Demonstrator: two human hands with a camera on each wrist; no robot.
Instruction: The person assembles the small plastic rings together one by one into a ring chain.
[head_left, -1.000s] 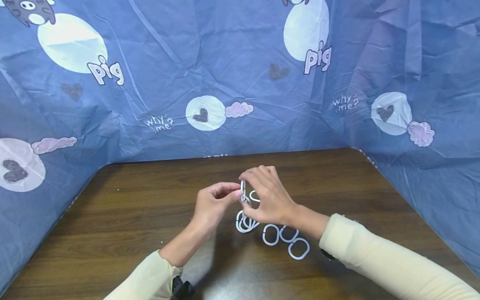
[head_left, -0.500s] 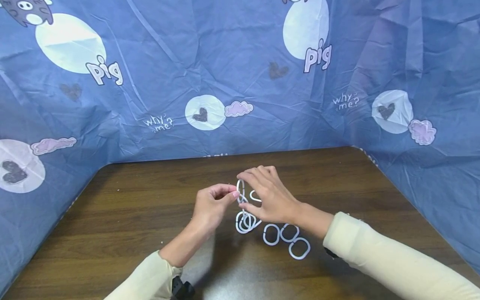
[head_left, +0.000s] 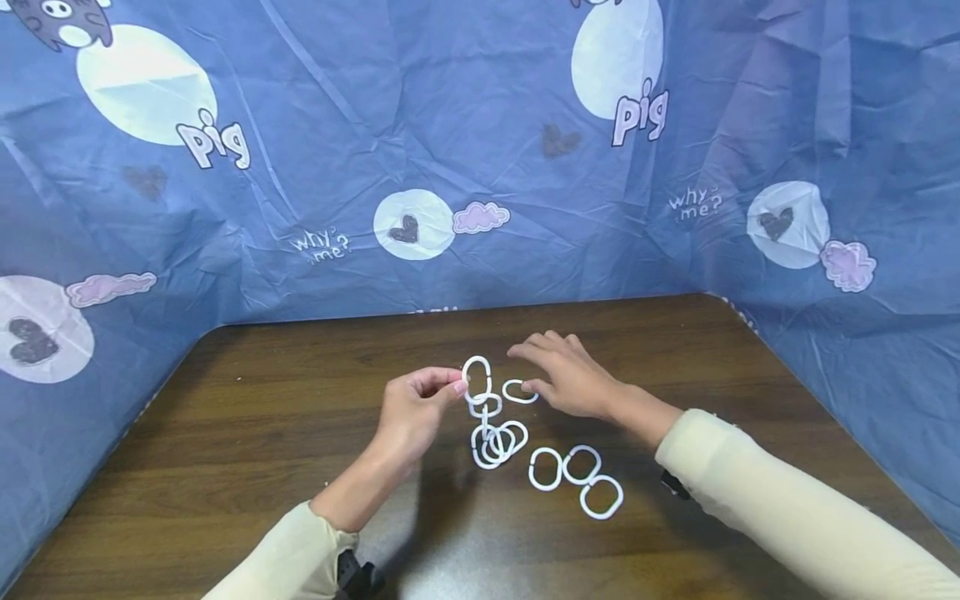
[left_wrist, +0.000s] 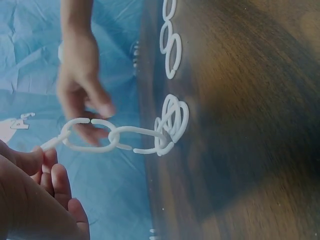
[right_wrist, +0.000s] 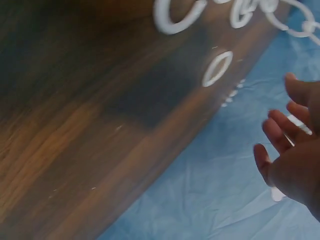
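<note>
My left hand (head_left: 408, 417) pinches the top oval link (head_left: 477, 358) of a white chain between thumb and forefinger. From it the chain hangs down link by link, and its lower links (head_left: 480, 463) lie bunched on the table. In the left wrist view a hanging link (left_wrist: 90, 149) shows a small split in its side. To the right, my right hand (head_left: 573, 379) is empty, its fingers spread and relaxed, thumb overlapping the edge of a loose oval link (head_left: 505, 390). The right wrist view shows the same hand (right_wrist: 295, 160) above the tabletop, apart from the chain.
Three loose white links (head_left: 545, 451) lie close together on the brown wooden table (head_left: 262, 467), right of the bunched chain. A blue printed cloth (head_left: 337, 150) hangs behind the table and along its sides.
My right hand has let go of the chain and moved right, toward the single loose link. My left hand keeps its pinch and has shifted slightly left; the top link now faces the head camera.
</note>
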